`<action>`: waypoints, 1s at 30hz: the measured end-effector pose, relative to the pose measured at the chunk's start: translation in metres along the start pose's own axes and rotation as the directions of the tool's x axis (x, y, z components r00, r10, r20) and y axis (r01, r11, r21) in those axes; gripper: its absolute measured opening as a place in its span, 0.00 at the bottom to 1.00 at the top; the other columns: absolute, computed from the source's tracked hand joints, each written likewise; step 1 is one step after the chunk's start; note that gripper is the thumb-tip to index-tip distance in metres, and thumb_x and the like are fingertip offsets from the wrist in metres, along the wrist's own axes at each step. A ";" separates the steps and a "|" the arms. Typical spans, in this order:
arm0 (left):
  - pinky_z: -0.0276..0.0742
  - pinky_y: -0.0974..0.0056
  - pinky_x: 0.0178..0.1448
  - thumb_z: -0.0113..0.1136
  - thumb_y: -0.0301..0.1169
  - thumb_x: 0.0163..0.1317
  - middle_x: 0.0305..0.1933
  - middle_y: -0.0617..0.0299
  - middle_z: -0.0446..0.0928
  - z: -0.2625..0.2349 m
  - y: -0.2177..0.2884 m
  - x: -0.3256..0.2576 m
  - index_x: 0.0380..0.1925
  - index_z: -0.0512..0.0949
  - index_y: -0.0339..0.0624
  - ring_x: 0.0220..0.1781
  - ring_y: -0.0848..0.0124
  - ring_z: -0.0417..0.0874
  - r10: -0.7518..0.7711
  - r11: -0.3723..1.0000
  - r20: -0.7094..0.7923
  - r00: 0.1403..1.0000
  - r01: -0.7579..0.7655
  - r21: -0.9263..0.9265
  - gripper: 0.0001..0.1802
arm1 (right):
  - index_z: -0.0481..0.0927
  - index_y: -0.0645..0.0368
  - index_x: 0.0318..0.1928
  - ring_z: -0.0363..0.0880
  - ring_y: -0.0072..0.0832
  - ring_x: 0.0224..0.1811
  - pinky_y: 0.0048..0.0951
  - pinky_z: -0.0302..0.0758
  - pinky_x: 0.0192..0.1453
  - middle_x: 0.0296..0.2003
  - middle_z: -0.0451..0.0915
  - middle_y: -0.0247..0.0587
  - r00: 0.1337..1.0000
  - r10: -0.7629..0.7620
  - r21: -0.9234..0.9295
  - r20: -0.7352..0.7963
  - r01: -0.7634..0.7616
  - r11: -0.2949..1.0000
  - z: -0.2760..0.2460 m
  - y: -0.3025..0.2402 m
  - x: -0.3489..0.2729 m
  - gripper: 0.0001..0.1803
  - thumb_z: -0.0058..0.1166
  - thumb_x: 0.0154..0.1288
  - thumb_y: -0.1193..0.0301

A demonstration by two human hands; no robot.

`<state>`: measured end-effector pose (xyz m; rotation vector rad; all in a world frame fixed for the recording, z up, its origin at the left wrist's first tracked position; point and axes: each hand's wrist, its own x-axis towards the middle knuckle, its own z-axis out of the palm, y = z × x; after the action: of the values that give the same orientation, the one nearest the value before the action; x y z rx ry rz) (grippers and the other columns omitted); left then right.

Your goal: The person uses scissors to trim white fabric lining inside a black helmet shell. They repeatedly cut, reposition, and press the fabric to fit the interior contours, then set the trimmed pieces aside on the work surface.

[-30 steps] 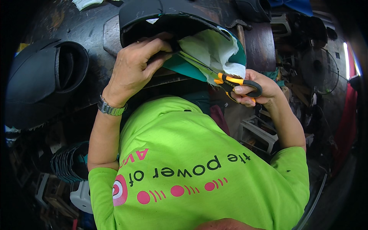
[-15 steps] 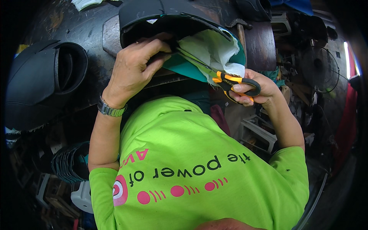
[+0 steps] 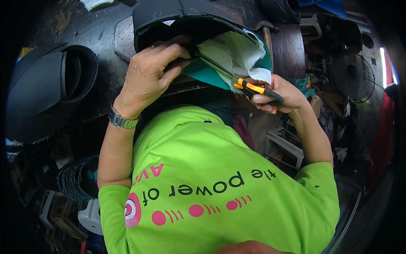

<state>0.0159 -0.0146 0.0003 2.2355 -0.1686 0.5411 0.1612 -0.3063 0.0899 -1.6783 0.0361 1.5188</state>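
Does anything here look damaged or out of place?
Only the white cloth stands out: its edge is frayed where the scissors in the right hand meet it. The left hand pinches the dark piece.

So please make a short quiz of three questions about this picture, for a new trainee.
1. True or false: the right hand holds scissors with orange and black handles.
2. What does the left hand grip? A) the edge of the black curved piece B) a hammer C) a green bottle
3. Fill in: on the left wrist sits a metal ____.

Key: 1 true; 2 A; 3 watch
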 end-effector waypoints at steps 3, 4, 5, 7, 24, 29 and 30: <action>0.81 0.59 0.50 0.68 0.21 0.56 0.46 0.59 0.86 -0.001 0.002 0.001 0.40 0.82 0.41 0.43 0.59 0.86 0.006 1.000 0.007 1.000 -0.006 0.024 0.11 | 0.79 0.62 0.57 0.73 0.15 0.16 0.16 0.66 0.16 0.26 0.78 0.35 0.999 -0.042 0.012 0.028 0.042 0.999 -0.001 0.002 0.000 0.26 0.74 0.60 0.72; 0.81 0.59 0.50 0.68 0.21 0.56 0.46 0.59 0.86 -0.001 0.002 0.001 0.40 0.82 0.41 0.43 0.59 0.86 0.004 1.000 0.010 1.000 -0.004 0.027 0.11 | 0.79 0.62 0.57 0.73 0.15 0.16 0.16 0.66 0.16 0.26 0.78 0.36 0.999 -0.040 0.016 0.037 0.039 0.999 -0.001 0.003 0.001 0.25 0.74 0.61 0.71; 0.81 0.59 0.50 0.68 0.21 0.56 0.46 0.59 0.86 -0.001 0.002 0.001 0.40 0.83 0.42 0.43 0.59 0.86 0.001 1.000 0.012 1.000 -0.002 0.029 0.11 | 0.79 0.62 0.57 0.73 0.15 0.16 0.16 0.66 0.16 0.26 0.78 0.36 0.998 -0.037 0.020 0.045 0.037 0.999 -0.002 0.003 0.001 0.25 0.73 0.61 0.71; 0.81 0.59 0.50 0.68 0.21 0.56 0.46 0.59 0.86 -0.001 0.002 0.001 0.40 0.83 0.42 0.44 0.59 0.86 0.002 1.000 0.012 1.000 -0.002 0.027 0.11 | 0.79 0.63 0.56 0.73 0.15 0.16 0.16 0.66 0.16 0.26 0.78 0.36 0.998 -0.032 0.025 0.051 0.030 0.999 -0.002 0.004 0.002 0.25 0.73 0.61 0.70; 0.81 0.56 0.50 0.69 0.25 0.56 0.52 0.61 0.85 0.002 0.002 -0.001 0.41 0.79 0.44 0.45 0.55 0.85 0.001 0.999 0.005 1.000 -0.001 0.033 0.13 | 0.78 0.66 0.58 0.71 0.14 0.15 0.15 0.65 0.14 0.25 0.78 0.38 0.984 -0.068 0.177 0.165 0.038 0.984 -0.002 0.013 0.006 0.23 0.68 0.66 0.72; 0.81 0.56 0.51 0.69 0.25 0.56 0.52 0.61 0.85 0.001 0.005 -0.001 0.41 0.79 0.44 0.46 0.55 0.85 0.003 0.998 0.010 1.000 -0.003 0.066 0.12 | 0.77 0.66 0.59 0.70 0.14 0.15 0.16 0.65 0.15 0.25 0.77 0.37 0.989 -0.070 0.184 0.132 0.045 0.982 0.000 0.019 0.006 0.23 0.67 0.66 0.72; 0.81 0.56 0.51 0.69 0.25 0.56 0.52 0.61 0.85 0.001 0.005 -0.001 0.41 0.79 0.44 0.46 0.55 0.85 -0.006 0.998 0.012 1.000 0.005 0.064 0.12 | 0.77 0.66 0.59 0.70 0.14 0.15 0.16 0.65 0.15 0.25 0.77 0.37 0.991 -0.067 0.188 0.118 0.044 0.981 0.000 0.020 0.006 0.23 0.67 0.66 0.72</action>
<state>0.0140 -0.0189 0.0024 2.3008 -0.1534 0.5374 0.1520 -0.3159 0.0736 -1.4254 0.0613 1.5260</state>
